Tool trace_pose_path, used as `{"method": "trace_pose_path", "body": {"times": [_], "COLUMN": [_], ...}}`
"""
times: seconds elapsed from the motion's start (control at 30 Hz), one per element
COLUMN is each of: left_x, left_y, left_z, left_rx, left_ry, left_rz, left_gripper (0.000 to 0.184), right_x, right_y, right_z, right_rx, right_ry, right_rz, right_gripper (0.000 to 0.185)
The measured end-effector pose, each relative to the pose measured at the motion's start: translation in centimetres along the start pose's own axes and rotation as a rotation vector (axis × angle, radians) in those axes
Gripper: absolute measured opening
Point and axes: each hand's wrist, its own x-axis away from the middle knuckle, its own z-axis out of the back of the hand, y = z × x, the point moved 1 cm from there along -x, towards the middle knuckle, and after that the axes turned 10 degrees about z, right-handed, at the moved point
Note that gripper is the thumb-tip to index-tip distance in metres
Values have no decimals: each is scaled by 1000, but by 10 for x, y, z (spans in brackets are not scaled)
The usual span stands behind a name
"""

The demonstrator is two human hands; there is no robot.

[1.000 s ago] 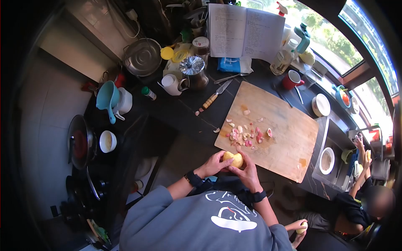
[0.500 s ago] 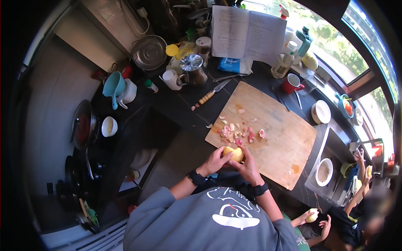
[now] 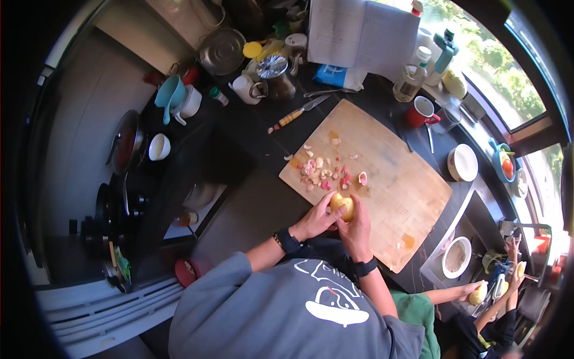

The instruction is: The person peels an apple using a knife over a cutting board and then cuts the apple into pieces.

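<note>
Near the front edge of the wooden cutting board (image 3: 397, 179), a yellow potato (image 3: 342, 206) is held between my two hands. My left hand (image 3: 314, 223) is closed around its left side. From the right, my right hand (image 3: 357, 230) grips it with the fingers wrapped along the side. The potato's underside is hidden by my fingers. Just beyond it on the board lie small pink and cream chopped pieces (image 3: 314, 172) and scraps of peel. A knife with a wooden handle (image 3: 291, 116) rests on the dark counter past the board's left corner.
To the right, two other people's hands hold yellow potatoes (image 3: 478, 293) by the sink, where a white bowl (image 3: 457, 258) sits. A red mug (image 3: 421, 112), a glass bottle (image 3: 409, 82) and an open book (image 3: 365, 36) stand behind the board. Pans (image 3: 127, 143) are at left.
My hands have lifted slightly toward the board with the potato, still gripping it. At right, another person's hand with a potato has moved toward the sink. The camera view has shifted a little.
</note>
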Motion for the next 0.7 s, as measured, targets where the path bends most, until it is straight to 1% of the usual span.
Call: {"method": "trace_pose_path", "body": {"times": [0.03,0.07,0.1,0.13,0.17,0.2,0.23,0.27,0.3,0.33,0.37,0.4,0.43,0.5,0.57,0.63,0.7], "left_x": [-2,-5,-8,-10,-11,-11,-9,-2,1,4,5,5,8,20,29,34,39], "left_y": [-3,-8,-9,-8,-11,-11,-11,-11,-14,-18,-24,-31,-30,-20,-20,-20,-24], "left_z": [0,1,5,11,20,31,43,55,73,91,106,120,133,159,185,209,232], "left_rx": [6,55,103,170,170,305,441,536,538,717,897,994,995,1044,1041,995,998], "left_ry": [10,14,14,16,16,11,8,-8,-3,-95,-190,-148,-145,-163,-171,-229,-229], "left_rz": [10,-12,-40,-21,-24,7,39,93,93,122,152,164,170,96,99,56,61], "left_gripper": [61,62,62,61,61,58,55,58,58,63,70,82,82,85,89,93,95], "right_x": [-5,-10,-12,-15,-18,-26,-33,-42,-52,-63,-77,-92,-107,-142,-172,-206,-233], "right_y": [-7,-15,-18,-21,-24,-34,-33,-30,-30,-32,-35,-25,-15,-19,7,27,24], "right_z": [-2,0,-1,-3,-6,-4,-6,-8,-13,-20,-30,-47,-66,-98,-144,-187,-215], "right_rx": [84,135,134,-15,-162,-271,-269,-333,-398,-300,-206,-187,-169,-82,7,217,247], "right_ry": [19,-68,-73,-199,-323,-368,-368,-395,-423,-340,-310,-272,-233,-273,-228,-183,-163], "right_rz": [89,121,123,82,40,3,3,0,-3,65,67,91,114,42,155,247,168], "right_gripper": [64,62,62,61,60,52,52,47,43,33,31,30,29,32,40,53,55]}}
